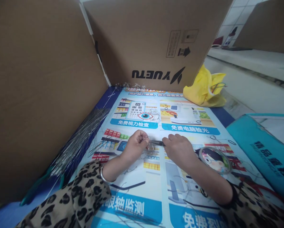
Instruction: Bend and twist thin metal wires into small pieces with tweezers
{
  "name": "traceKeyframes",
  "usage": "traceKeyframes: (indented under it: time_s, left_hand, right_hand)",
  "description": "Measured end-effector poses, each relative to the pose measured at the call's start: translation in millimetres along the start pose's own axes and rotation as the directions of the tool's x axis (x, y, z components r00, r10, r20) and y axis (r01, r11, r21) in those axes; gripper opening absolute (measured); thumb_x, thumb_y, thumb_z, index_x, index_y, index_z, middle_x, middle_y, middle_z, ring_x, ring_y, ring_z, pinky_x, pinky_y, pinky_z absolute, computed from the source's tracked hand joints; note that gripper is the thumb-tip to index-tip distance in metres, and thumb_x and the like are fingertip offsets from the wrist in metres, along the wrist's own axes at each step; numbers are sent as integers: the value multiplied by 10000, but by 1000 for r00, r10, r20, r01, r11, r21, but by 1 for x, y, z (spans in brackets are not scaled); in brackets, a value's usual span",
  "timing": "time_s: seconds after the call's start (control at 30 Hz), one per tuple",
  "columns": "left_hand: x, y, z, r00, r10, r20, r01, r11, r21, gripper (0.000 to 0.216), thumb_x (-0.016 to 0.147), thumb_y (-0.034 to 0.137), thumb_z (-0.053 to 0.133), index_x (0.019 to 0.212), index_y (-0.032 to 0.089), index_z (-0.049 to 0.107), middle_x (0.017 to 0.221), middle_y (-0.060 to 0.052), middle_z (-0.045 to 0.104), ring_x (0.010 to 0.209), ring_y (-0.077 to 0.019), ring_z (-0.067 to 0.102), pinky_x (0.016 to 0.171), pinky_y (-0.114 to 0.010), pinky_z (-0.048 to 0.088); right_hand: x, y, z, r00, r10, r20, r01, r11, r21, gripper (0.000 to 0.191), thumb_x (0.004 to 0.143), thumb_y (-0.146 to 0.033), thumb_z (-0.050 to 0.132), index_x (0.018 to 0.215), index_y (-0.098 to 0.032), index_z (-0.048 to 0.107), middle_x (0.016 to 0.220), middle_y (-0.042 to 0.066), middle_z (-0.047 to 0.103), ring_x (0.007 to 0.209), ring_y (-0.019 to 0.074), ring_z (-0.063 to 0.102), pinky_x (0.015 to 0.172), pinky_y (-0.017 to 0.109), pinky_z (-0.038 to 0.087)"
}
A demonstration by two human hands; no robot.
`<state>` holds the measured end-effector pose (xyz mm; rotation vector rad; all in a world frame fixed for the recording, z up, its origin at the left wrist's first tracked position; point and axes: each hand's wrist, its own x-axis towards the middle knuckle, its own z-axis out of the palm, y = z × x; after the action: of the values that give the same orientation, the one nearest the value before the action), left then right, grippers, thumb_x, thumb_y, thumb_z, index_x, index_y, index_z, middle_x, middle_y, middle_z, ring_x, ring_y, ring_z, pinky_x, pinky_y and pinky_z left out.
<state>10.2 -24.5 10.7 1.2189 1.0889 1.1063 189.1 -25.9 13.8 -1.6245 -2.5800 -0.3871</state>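
My left hand (136,144) is closed in a pinch over a small clear part (151,146) that I cannot make out well. My right hand (178,149) is closed round a thin dark tool (158,143) whose tip points left into that part. Both hands rest on a printed poster mat (156,120) on the table. A silver bangle (104,175) sits on my left wrist, and leopard-print sleeves cover both forearms.
Several thin metal wires (80,139) lie in a bundle at the left by a cardboard wall (37,88). A cardboard box (156,41) stands behind. A yellow bag (205,88) lies at the back right, a clear round lid (215,160) beside my right forearm, a teal bag (265,148) at the right.
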Motion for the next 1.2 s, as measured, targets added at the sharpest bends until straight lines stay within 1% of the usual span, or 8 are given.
traceKeyframes:
  time_s: [0.17, 0.33, 0.53, 0.67, 0.77, 0.93, 1.07, 1.2]
  left_hand:
    - [2, -1, -2, 999, 19, 46, -19, 1000, 18, 132, 736, 221, 548, 744, 175, 424, 606, 58, 460, 522, -68, 478, 544, -203, 399]
    - [2, -1, -3, 998, 25, 51, -26, 1000, 17, 134, 737, 217, 549, 747, 170, 423, 636, 49, 473, 527, -66, 485, 544, -204, 407]
    - [1, -1, -4, 995, 67, 81, -71, 996, 53, 102, 754, 201, 524, 759, 172, 427, 651, 45, 467, 559, -67, 474, 562, -203, 393]
    - [2, -2, -3, 993, 73, 92, -80, 994, 74, 97, 750, 196, 524, 760, 170, 430, 662, 40, 464, 575, -68, 472, 565, -201, 387]
    - [2, -1, -2, 995, 57, 84, -62, 996, 65, 108, 740, 198, 531, 756, 169, 428, 658, 42, 456, 568, -69, 471, 562, -203, 392]
    - [3, -3, -2, 996, 62, 70, -67, 996, 65, 97, 736, 194, 533, 769, 164, 447, 654, 41, 474, 566, -69, 473, 569, -205, 399]
    - [3, -4, -2, 998, 51, 41, -53, 997, 63, 104, 719, 198, 548, 807, 151, 523, 702, 17, 527, 604, -76, 493, 583, -206, 405]
    - [4, -3, -1, 999, -31, -10, 31, 998, 55, 139, 674, 182, 577, 796, 127, 614, 668, -2, 575, 576, -82, 500, 569, -212, 402]
  right_hand:
    - [-1, 1, 0, 1000, -1, 9, 1, 1000, 8, 139, 761, -154, 459, 768, -194, 592, 740, 52, 596, 714, 180, 494, 584, 293, 213]
    - [-2, 1, 1, 1000, 14, 22, -14, 1000, 5, 144, 777, -180, 453, 786, -194, 596, 732, 45, 598, 681, 169, 503, 555, 284, 206]
    - [-1, 2, -2, 999, 32, 1, -32, 999, 31, 164, 815, -274, 446, 781, -201, 589, 757, 45, 587, 755, 181, 509, 617, 287, 245]
    - [1, 1, -3, 998, 60, 1, -60, 996, 66, 185, 824, -314, 438, 786, -201, 580, 769, 41, 585, 766, 175, 512, 624, 276, 253]
    - [0, 0, -1, 998, 63, 30, -65, 994, 88, 164, 815, -309, 449, 773, -206, 570, 750, 25, 588, 738, 159, 524, 590, 265, 243]
    - [0, -1, 3, 990, 96, 100, -108, 987, 121, 158, 815, -321, 447, 766, -215, 553, 722, -5, 600, 669, 132, 540, 514, 256, 187]
    - [1, -2, 3, 989, 99, 108, -113, 986, 124, 172, 819, -330, 438, 765, -213, 553, 725, -5, 608, 667, 130, 550, 507, 255, 179]
    - [1, -2, 4, 990, 101, 96, -112, 987, 115, 166, 818, -315, 439, 756, -213, 555, 724, -5, 607, 682, 135, 553, 512, 257, 184]
